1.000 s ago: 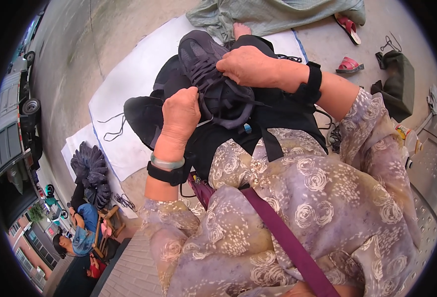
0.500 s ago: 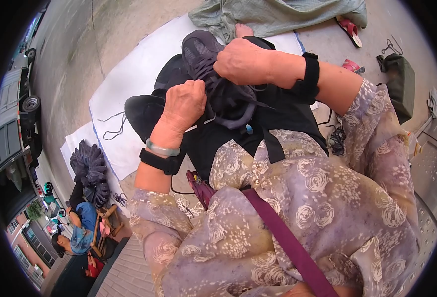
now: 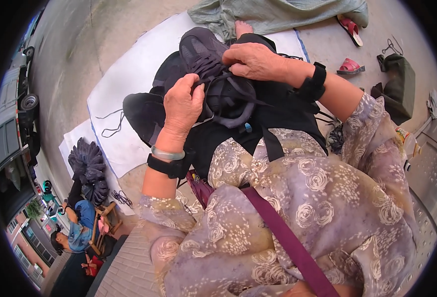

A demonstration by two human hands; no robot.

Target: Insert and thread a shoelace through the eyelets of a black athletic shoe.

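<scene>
A dark grey lace-up sneaker (image 3: 196, 45) rests on my lap, toe pointing away and its padded collar toward me. At the left of its lacing, my left hand (image 3: 182, 105) is closed, thumb and forefinger pinching the dark shoelace (image 3: 213, 78). My right hand (image 3: 254, 60) is closed over the right side of the lacing, its fingertips on the lace; their exact grip is partly hidden. A loose lace end trails to the right below my right hand. More black shoes (image 3: 144, 115) lie just left of the sneaker.
A white sheet (image 3: 124, 89) covers the ground under the shoes. A heap of dark shoes (image 3: 87, 171) lies at left, near a seated person (image 3: 82, 225). Red sandals (image 3: 349, 67) and a dark green bag (image 3: 397, 89) are at right. Grey-green cloth (image 3: 278, 20) lies at the far side.
My right hand has shifted slightly right and down, its fingers less tightly curled. My left hand has turned, its thumb and forefinger now showing at the lace. The sneaker has barely moved.
</scene>
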